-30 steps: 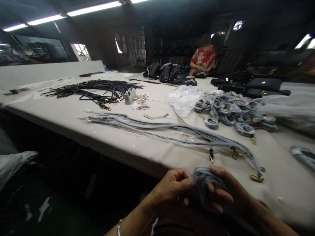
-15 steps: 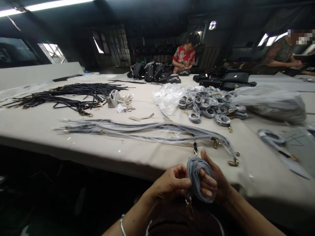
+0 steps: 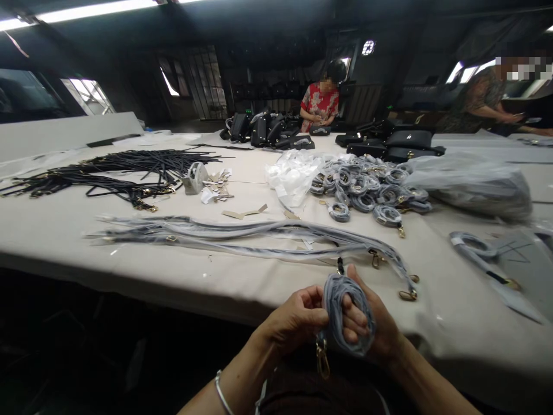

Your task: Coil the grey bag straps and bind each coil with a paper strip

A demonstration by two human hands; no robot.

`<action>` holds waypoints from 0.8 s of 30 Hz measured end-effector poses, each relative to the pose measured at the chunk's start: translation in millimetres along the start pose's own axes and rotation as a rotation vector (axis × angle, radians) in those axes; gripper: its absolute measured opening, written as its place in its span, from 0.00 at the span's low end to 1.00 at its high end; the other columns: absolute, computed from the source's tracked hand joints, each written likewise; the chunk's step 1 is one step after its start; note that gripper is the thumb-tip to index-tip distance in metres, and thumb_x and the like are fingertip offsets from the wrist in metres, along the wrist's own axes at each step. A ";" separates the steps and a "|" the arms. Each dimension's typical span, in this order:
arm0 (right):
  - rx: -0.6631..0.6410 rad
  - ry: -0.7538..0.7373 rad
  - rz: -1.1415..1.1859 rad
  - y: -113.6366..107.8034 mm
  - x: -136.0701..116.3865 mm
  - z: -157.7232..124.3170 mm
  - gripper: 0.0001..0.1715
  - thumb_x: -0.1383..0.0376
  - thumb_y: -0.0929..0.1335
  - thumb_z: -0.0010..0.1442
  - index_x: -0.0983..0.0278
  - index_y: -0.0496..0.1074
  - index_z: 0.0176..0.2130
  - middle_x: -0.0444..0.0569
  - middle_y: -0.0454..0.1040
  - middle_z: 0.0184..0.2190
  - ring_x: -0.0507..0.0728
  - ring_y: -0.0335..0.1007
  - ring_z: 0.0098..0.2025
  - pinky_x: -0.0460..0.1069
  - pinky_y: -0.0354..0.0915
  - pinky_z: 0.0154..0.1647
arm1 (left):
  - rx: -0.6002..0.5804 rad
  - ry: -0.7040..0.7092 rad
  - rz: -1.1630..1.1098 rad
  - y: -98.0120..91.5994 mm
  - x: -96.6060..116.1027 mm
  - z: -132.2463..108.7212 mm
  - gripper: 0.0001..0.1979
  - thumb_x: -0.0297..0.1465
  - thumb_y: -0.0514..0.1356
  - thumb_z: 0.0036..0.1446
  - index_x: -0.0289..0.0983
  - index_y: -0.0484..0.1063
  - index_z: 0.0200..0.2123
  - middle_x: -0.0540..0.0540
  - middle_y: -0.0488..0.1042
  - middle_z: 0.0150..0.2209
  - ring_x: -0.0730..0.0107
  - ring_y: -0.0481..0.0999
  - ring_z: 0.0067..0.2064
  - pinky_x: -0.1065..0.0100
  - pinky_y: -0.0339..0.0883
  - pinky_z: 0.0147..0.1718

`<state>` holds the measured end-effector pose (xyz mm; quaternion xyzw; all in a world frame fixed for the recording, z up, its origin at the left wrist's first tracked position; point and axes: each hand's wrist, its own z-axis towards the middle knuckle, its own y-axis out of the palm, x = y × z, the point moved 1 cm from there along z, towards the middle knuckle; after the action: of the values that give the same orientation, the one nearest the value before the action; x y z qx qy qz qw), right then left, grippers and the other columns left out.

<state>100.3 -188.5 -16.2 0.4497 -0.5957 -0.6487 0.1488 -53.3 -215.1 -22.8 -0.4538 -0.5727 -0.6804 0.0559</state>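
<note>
A strap in clear plastic is wound into a coil [image 3: 333, 311], with a gold clasp [image 3: 322, 358] hanging from its lower left. My left hand [image 3: 298, 317] pinches the coil's left side between thumb and fingers. My right hand [image 3: 378, 320] grips the coil from the right, its fingertips showing through the loop and its thumb pointing up. Just beyond lie several long plastic-wrapped straps [image 3: 259, 230] with gold clasps at their right end. Farther back is a pile of wrapped coils [image 3: 363, 184].
Black straps [image 3: 129, 167] lie at the left near a tape dispenser [image 3: 196, 177] and paper scraps [image 3: 216, 187]. Black bags [image 3: 259, 128], crumpled plastic [image 3: 294, 176] and a large plastic bag [image 3: 475, 184] are farther back. Two people [image 3: 320, 106] stand across the table.
The view has shifted slightly. The coil has turned a little between my hands, and its clasp now hangs clearer at the lower left. Both hands keep their hold.
</note>
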 end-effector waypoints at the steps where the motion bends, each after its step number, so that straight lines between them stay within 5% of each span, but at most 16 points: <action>1: 0.026 0.012 -0.006 0.2 -0.4 0.4 0.36 0.44 0.62 0.66 0.70 0.76 0.26 0.40 0.63 0.09 0.50 0.62 0.11 0.45 0.67 0.15 | -0.020 -0.012 -0.003 0.0 1.8 0.8 0.28 0.34 0.75 0.42 0.29 0.74 0.45 0.37 0.78 0.39 0.59 0.80 0.37 0.64 0.72 0.39; 5: 0.232 0.117 -0.039 2.5 -0.3 4.0 0.36 0.44 0.63 0.65 0.69 0.72 0.20 0.44 0.66 0.09 0.53 0.67 0.13 0.45 0.66 0.15 | -0.042 -0.060 -0.021 -3.3 4.8 2.5 0.24 0.31 0.74 0.42 0.28 0.76 0.43 0.38 0.80 0.36 0.63 0.80 0.34 0.66 0.72 0.39; 8: 0.365 0.093 0.005 5.6 0.9 7.4 0.32 0.49 0.64 0.66 0.68 0.71 0.20 0.46 0.70 0.13 0.50 0.65 0.14 0.43 0.65 0.17 | 0.045 -0.046 -0.048 -10.6 2.6 2.1 0.22 0.29 0.74 0.40 0.29 0.76 0.39 0.39 0.80 0.33 0.65 0.79 0.34 0.68 0.72 0.38; 15: 0.476 0.059 -0.104 4.5 6.3 13.4 0.24 0.51 0.66 0.64 0.66 0.75 0.26 0.49 0.76 0.20 0.55 0.71 0.22 0.51 0.71 0.29 | 0.195 -0.052 0.010 -25.1 -1.1 -3.6 0.23 0.31 0.76 0.36 0.32 0.75 0.36 0.44 0.77 0.34 0.73 0.74 0.28 0.76 0.63 0.25; 20: 0.560 -0.252 -0.613 -1.6 10.4 22.2 0.26 0.47 0.67 0.61 0.64 0.70 0.23 0.47 0.71 0.18 0.55 0.67 0.20 0.49 0.66 0.22 | 0.112 -0.063 0.058 -24.3 -3.5 -7.5 0.25 0.35 0.75 0.38 0.31 0.77 0.40 0.45 0.74 0.33 0.77 0.69 0.26 0.76 0.59 0.24; 24: 0.665 -0.421 -0.834 -10.1 9.9 32.6 0.22 0.47 0.68 0.59 0.63 0.72 0.30 0.43 0.70 0.20 0.53 0.63 0.19 0.47 0.62 0.19 | 0.117 -0.058 0.238 -18.6 6.9 -12.7 0.20 0.36 0.72 0.41 0.31 0.77 0.37 0.48 0.71 0.30 0.78 0.65 0.26 0.75 0.57 0.26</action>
<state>73.5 -172.4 -33.1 0.5303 -0.5567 -0.5060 -0.3910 -75.4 -216.2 -30.9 -0.5340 -0.5551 -0.6209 0.1459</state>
